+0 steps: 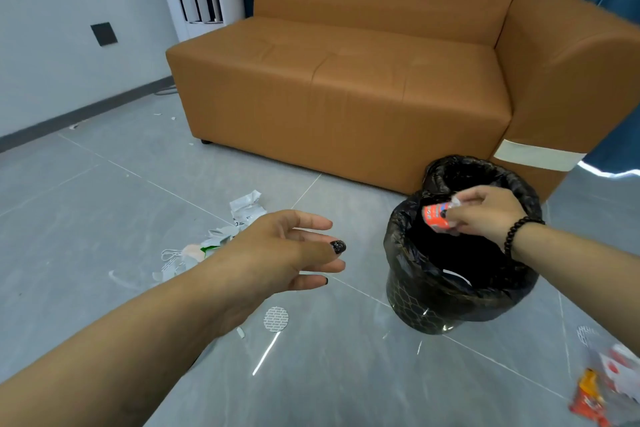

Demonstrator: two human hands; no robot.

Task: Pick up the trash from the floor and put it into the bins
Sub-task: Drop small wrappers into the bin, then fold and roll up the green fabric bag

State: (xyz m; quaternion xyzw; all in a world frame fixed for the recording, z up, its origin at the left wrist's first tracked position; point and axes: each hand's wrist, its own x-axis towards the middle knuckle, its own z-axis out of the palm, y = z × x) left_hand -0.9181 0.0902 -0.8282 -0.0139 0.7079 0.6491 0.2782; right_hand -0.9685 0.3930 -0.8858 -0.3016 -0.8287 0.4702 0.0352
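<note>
One wrapper — above bin rim

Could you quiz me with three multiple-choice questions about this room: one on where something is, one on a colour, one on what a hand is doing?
1. Where is the bin?
A. On the sofa seat
B. On the floor in front of the sofa's arm
C. Against the white wall

2. What colour is the bin's liner bag?
A. Black
B. Blue
C. White

3. What is the left hand doing?
A. Gripping a wrapper
B. Pressing on the bin
C. Open, holding nothing

Answers:
1. B, it stands on the grey tiles by the sofa.
2. A, glossy black plastic is folded over the rim.
3. C, its fingers are spread and relaxed, while the right hand pinches a red-and-white wrapper above the bin's opening.
</note>
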